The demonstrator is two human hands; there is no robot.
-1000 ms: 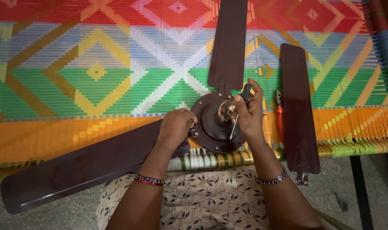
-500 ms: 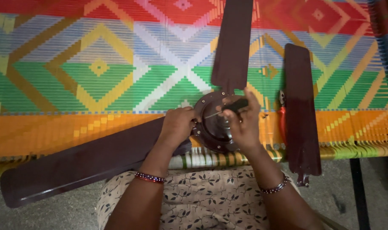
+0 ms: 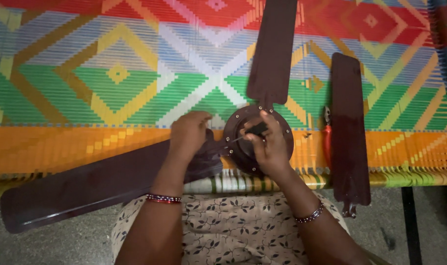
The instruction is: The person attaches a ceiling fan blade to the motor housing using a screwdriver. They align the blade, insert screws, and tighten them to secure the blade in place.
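My right hand [image 3: 268, 145] has swung the pinched screwdriver [image 3: 248, 133] flatter across the fan hub [image 3: 282, 128] at the woven cot's [image 3: 86, 78] edge, while my left hand [image 3: 189, 135] still presses the blade [image 3: 100, 184] root.

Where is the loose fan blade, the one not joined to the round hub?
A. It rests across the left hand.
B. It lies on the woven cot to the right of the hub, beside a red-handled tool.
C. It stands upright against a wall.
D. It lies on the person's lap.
B: the loose blade lies flat on the woven cot, right of the hub, with the red-handled tool alongside it.
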